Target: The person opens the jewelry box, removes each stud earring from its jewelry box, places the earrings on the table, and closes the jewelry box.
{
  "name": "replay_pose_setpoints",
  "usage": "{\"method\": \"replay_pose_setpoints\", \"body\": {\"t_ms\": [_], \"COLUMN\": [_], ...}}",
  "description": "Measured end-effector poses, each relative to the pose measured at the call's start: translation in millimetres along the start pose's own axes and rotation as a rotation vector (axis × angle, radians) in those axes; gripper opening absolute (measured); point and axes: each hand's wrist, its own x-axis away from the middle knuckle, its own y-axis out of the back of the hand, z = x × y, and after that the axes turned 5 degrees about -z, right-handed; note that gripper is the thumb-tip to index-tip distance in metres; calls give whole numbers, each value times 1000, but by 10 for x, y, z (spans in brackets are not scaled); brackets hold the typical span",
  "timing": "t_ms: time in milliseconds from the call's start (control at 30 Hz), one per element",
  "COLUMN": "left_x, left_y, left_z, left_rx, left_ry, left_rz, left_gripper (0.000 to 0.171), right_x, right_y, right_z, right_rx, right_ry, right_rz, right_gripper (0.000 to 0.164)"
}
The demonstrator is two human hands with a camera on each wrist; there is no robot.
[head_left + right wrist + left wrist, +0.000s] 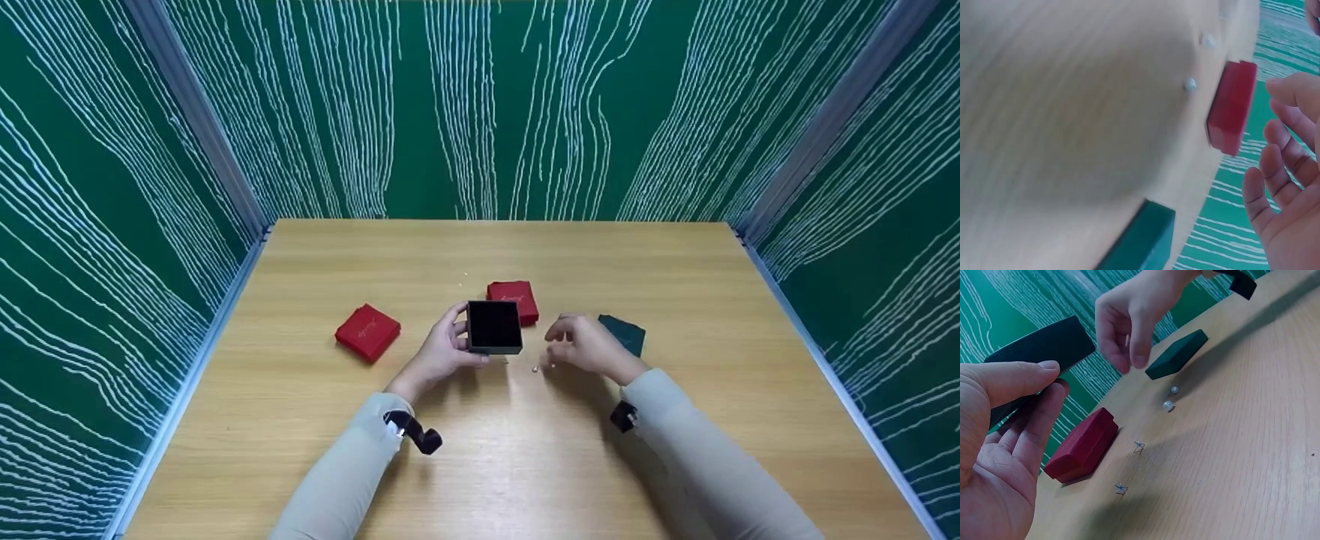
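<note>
My left hand (444, 351) holds a small dark green jewellery box (494, 328) above the table, thumb on the near side and fingers around the left side. Its black inside faces up. My right hand (591, 346) hovers to the right with fingers loosely bent; the right wrist view shows nothing between them. Below it, two pearl earrings (1168, 405) lie on the wood. Two star-shaped earrings (1121, 488) lie closer to the left hand in the left wrist view. Beyond the right hand rests a green box lid (624, 334), partly hidden by that hand in the head view.
One red jewellery box (529, 302) stands just behind the green box, partly covered by it. Another red box (367, 332) sits to the left on the wooden table (300, 450). Green, white-streaked panels (412, 112) border the table at back and sides.
</note>
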Motion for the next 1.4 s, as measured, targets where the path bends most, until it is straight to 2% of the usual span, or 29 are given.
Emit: {"method": "replay_pose_setpoints", "body": {"t_ms": [300, 533, 667, 900, 1267, 1400], "left_x": [1, 3, 10, 7, -2, -5], "left_y": [11, -2, -5, -5, -20, -19], "left_z": [-13, -25, -21, -19, -32, -41], "left_rx": [-5, -17, -14, -19, -17, -22], "left_ry": [-12, -18, -13, -18, -22, -23], "left_rz": [2, -4, -8, -9, -4, -6], "left_gripper": [112, 112, 112, 112, 112, 112], "right_x": [63, 113, 148, 229, 369, 415], "right_y": [194, 287, 338, 426, 535, 547], "right_z": [-60, -157, -227, -355, -619, -710], "right_rx": [-19, -33, -44, -81, -55, -48], "right_ry": [-3, 64, 50, -22, -150, -161], "right_rz": [-79, -173, -180, -165, -111, -98], "right_gripper": [17, 11, 14, 32, 64, 74]}}
